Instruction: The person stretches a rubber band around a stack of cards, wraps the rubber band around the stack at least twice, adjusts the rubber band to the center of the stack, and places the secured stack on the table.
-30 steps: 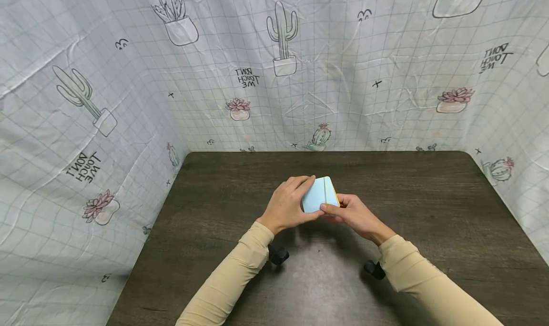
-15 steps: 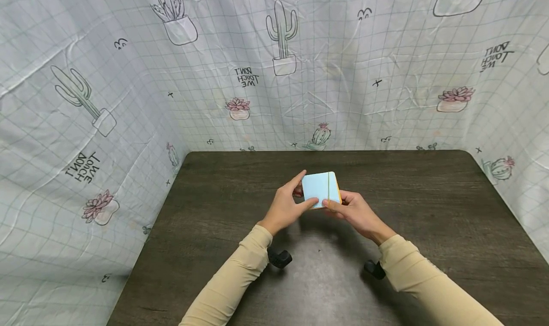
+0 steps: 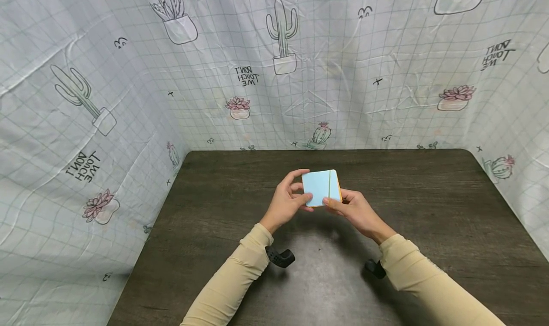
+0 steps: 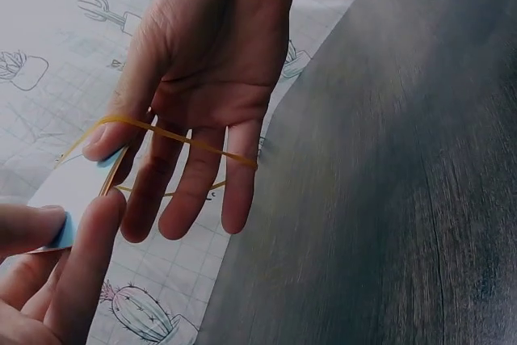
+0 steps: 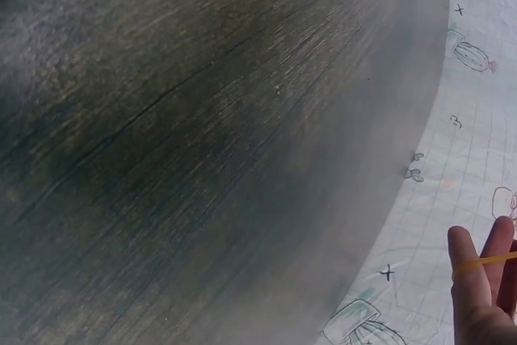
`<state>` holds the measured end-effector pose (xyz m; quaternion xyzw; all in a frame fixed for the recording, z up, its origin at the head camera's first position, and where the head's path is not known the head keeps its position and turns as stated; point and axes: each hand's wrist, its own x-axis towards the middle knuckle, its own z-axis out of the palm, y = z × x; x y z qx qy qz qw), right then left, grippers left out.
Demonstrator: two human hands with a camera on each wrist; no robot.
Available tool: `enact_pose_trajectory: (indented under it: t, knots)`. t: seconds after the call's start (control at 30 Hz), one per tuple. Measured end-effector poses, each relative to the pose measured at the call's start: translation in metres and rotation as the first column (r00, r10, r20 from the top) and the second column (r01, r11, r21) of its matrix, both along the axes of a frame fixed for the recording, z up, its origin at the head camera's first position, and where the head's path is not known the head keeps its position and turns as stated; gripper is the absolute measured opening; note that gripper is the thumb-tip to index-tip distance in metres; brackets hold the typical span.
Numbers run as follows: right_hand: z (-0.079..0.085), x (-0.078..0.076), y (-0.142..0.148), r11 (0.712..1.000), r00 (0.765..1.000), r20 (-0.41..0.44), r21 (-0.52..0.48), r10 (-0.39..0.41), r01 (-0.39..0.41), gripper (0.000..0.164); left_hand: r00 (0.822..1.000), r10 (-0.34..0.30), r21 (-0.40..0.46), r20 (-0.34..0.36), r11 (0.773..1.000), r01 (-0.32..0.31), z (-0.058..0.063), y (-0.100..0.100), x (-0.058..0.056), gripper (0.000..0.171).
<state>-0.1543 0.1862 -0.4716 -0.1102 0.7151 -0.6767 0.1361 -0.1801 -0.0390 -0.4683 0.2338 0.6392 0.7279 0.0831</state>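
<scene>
A square stack of light blue note paper [image 3: 317,188] with an orange edge is held up over the table. A thin greenish line runs down its face near the right side. My left hand [image 3: 283,199] pinches its left edge between thumb and index finger. In the left wrist view a yellow rubber band [image 4: 182,136] is stretched from the stack over the left hand's [image 4: 214,62] thumb to its little finger; the other fingers extend. My right hand [image 3: 358,214] grips the lower right corner, thumb on the face. The left hand's fingertips [image 5: 460,260] and band show in the right wrist view.
The dark wood-grain table [image 3: 214,230] spreads beneath both hands. A pale cloth [image 3: 321,45] printed with cacti hangs behind it and along both sides. Black wrist mounts [image 3: 280,258] hang below the sleeves, over the table.
My left hand has drawn back left from over the stack, its thumb now at the lower left. More of the blue face shows, and the stack sits slightly higher. The right hand barely moved.
</scene>
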Motion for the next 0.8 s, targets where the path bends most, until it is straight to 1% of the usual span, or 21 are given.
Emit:
enact_pose_trajectory:
  t: [0.1, 0.27, 0.37, 0.57, 0.67, 0.8]
  knots:
    - [0.0008, -0.0002, -0.0002, 1.000, 1.000, -0.003, 0.004, 0.000, 0.000, 0.045, 1.000, -0.005, 0.028, 0.027, 1.000, 0.004, 0.0009, 0.0022, 0.0001, 0.061]
    - [0.0043, -0.0002, -0.0002, 1.000, 1.000, -0.008, 0.015, -0.007, 0.007, 0.044, 0.999, 0.020, 0.049, 0.037, 0.999, -0.022, 0.0024, 0.0040, 0.0007, 0.061]
    - [0.0064, -0.0002, -0.0001, 1.000, 1.000, -0.006, 0.004, -0.007, 0.007, 0.044, 0.998, 0.028, 0.065, 0.052, 0.997, -0.032, 0.0035, 0.0046, 0.0007, 0.061]
    - [0.0081, -0.0015, 0.0005, 0.999, 1.000, -0.006, -0.032, 0.018, -0.018, 0.044, 0.991, 0.102, 0.095, 0.085, 0.989, -0.110, 0.0047, 0.0036, -0.0018, 0.061]
    - [0.0072, -0.0014, 0.0006, 0.999, 0.999, 0.001, -0.016, 0.033, -0.033, 0.043, 0.985, 0.127, 0.120, 0.112, 0.983, -0.141, 0.0065, 0.0030, -0.0030, 0.061]
    - [0.0047, -0.0005, 0.0013, 0.998, 0.998, -0.004, 0.014, 0.069, -0.068, 0.038, 0.978, 0.148, 0.160, 0.149, 0.972, -0.172, 0.0102, 0.0021, -0.0046, 0.062]
